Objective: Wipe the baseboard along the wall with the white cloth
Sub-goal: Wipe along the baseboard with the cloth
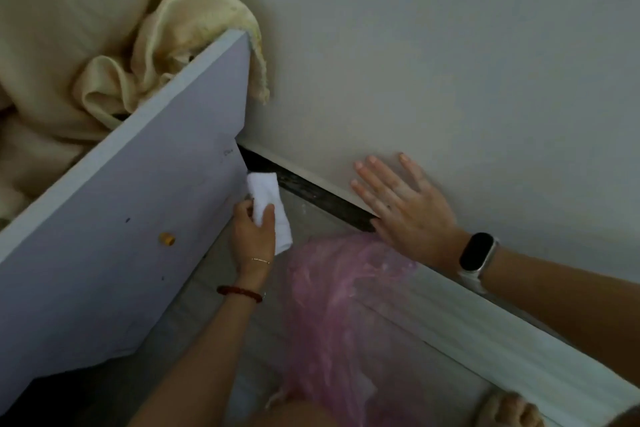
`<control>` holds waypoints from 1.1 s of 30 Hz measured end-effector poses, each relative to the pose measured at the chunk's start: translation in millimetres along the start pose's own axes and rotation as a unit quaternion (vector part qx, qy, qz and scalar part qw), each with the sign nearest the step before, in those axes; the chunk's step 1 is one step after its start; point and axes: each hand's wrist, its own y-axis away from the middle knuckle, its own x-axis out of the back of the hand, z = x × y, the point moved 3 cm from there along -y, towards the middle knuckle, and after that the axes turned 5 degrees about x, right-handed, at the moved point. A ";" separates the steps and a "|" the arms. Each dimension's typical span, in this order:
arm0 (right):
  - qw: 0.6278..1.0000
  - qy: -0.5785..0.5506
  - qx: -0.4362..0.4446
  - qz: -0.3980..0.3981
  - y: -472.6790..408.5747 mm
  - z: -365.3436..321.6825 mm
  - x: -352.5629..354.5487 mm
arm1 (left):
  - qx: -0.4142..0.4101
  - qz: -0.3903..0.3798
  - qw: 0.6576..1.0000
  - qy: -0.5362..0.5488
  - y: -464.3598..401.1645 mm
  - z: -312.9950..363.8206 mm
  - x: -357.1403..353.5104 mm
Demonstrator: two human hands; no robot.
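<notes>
My left hand (252, 236) grips the cloth (268, 206), its top end touching the baseboard (313, 191) beside the bed panel (121, 211), while my right hand (403, 206) lies flat, fingers spread, against the wall (433, 62).

I see my two hands: my left hand (251, 236) and my right hand (405, 208). I count one folded white cloth (266, 199), one dark baseboard strip (311, 189), one crinkly pink plastic bag (349, 305), one black wristband watch (476, 253), one red bead bracelet (239, 292).
</notes>
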 end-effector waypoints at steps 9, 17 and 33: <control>0.981 0.171 0.037 -0.087 11.4 -3.2 -30.6 | 0.033 0.036 0.996 -0.069 -56.2 -20.4 -38.4; 0.982 -0.097 -0.154 0.052 2.5 -24.3 -10.1 | -0.001 -0.047 0.999 -0.014 -69.6 -12.1 -59.3; 0.669 -0.380 -0.631 -0.101 20.7 -21.9 -34.0 | 0.002 -0.039 0.998 -0.047 -76.7 -22.7 -67.8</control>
